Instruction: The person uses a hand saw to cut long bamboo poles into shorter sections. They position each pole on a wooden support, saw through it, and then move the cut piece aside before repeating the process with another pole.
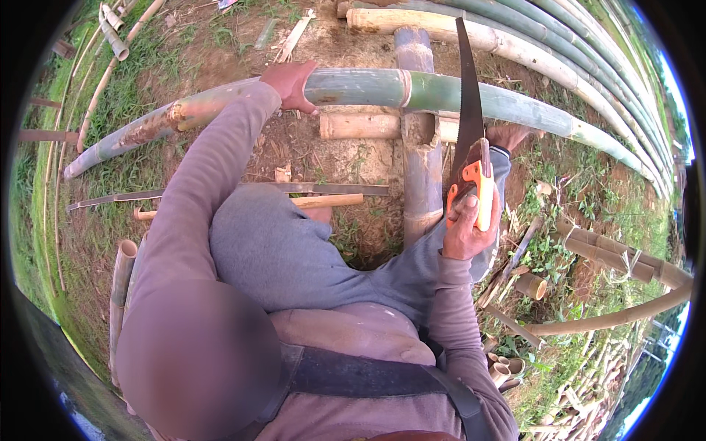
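A thick green bamboo pole [353, 87] runs across in front of me from left to right. My left hand [291, 85] is closed over the pole, left of its pale joint ring, with the thumb on the near side. My right hand [471, 229] grips a handsaw [470, 103] by its orange handle. The dark blade points away from me and crosses over the pole to the right of the ring; whether its teeth touch cannot be made out. Beneath the pole, a bamboo support piece [423, 173] with an open notch runs lengthwise toward me.
Long bamboo poles [566, 44] lie side by side at the far right. A wooden handle [323, 200] and a long flat blade [118, 197] lie left of the support. My foot [507, 136] is by the pole on the right. Tied bamboo [625, 261] stands at right.
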A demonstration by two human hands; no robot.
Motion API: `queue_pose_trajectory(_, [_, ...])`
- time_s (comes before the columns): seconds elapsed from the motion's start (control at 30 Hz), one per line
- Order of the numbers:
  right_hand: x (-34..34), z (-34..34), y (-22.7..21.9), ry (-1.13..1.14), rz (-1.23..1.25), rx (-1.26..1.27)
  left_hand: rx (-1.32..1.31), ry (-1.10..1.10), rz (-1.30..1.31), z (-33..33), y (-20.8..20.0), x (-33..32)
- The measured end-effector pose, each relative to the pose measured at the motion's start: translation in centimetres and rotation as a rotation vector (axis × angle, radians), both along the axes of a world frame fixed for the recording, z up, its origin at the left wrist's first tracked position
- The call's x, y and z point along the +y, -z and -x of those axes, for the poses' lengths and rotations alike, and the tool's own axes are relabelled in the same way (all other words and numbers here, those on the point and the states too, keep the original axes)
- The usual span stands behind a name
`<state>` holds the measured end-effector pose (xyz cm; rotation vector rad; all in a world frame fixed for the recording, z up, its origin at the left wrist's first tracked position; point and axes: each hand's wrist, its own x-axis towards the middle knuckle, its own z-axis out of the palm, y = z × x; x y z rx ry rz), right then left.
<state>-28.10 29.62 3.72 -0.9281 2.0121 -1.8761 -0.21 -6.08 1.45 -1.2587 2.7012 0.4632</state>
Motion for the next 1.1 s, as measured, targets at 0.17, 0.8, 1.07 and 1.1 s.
queue_pose_trajectory(0.17, [0.5, 2.6, -0.6, 0.113, 0.035, 0.102, 0.055, -0.046, 0.169, -0.3, 1.0, 2.2])
queue_pose_trajectory(0.8, [0.4, -1.7, 2.7, -0.093, -0.007, 0.173, -0.014, -0.096, -0.011, 0.1, 0.0, 0.3])
queue_pose_trajectory(1.07, [-1.0, -2.6, 0.7, -0.188, 0.009, 0.303, 0.0, -0.063, 0.224, 1.0, 1.3, 3.0])
queue_pose_trajectory(1.1, [-1.1, -2.8, 0.5, -0.194, 0.014, 0.245, 0.01, -0.068, 0.218, 1.0, 1.3, 3.2])
